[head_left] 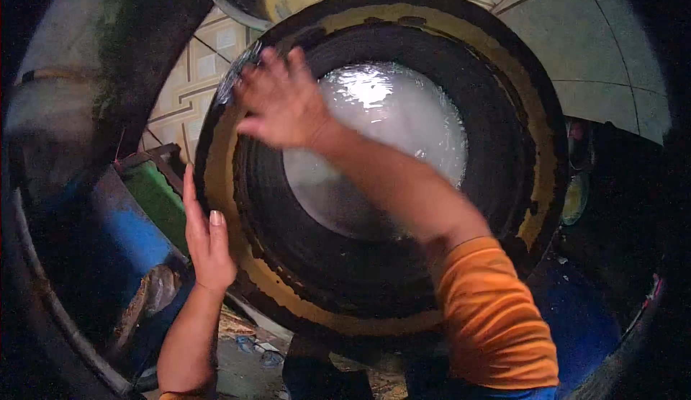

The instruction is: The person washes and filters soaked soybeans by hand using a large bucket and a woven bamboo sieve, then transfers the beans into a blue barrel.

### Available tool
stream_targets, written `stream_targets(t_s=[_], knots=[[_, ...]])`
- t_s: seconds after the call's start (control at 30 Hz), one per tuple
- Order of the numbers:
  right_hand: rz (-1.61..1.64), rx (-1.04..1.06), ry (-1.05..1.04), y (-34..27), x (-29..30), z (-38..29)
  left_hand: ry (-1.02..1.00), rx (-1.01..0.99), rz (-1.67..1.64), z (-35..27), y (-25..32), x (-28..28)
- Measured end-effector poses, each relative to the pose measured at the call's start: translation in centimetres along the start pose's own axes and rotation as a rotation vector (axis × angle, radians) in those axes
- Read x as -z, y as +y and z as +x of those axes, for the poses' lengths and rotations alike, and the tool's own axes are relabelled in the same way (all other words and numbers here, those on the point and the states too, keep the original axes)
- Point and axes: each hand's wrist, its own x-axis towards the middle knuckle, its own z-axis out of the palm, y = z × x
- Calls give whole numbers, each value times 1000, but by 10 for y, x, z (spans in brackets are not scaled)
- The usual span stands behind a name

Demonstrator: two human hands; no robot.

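Note:
A large round dark basin or pan [378,286] with a wide rim and a yellowish-brown ring fills the middle of the view. Whitish, shiny liquid [372,184] lies at its centre, with light glaring off it. My right hand [286,100], blurred, reaches across to the basin's upper left rim with fingers spread and nothing seen in it; whether it touches the rim I cannot tell. Against the outer left edge of the basin, my left hand [210,243] is upright with the fingers extended, its palm side towards the rim.
Behind the basin stands a grey-rimmed tub [237,11] with something yellowish in it. Patterned tiles [189,92] cover the floor at upper left, plain tiles [583,49] at upper right. A blue and green object [154,200] is at the left; small litter [264,348] lies below.

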Motion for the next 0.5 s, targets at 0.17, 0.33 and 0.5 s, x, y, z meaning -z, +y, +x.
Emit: stream_targets(t_s=[0.17, 0.33, 0.5], knots=[[-791, 78, -544, 90, 164, 8, 14, 18, -24, -6, 2, 3], [-1485, 154, -1437, 53, 338, -65, 32, -24, 0, -6, -7, 3], [-654, -984, -1721, -100, 343, -183, 34, 26, -35, -18, -3, 10]])
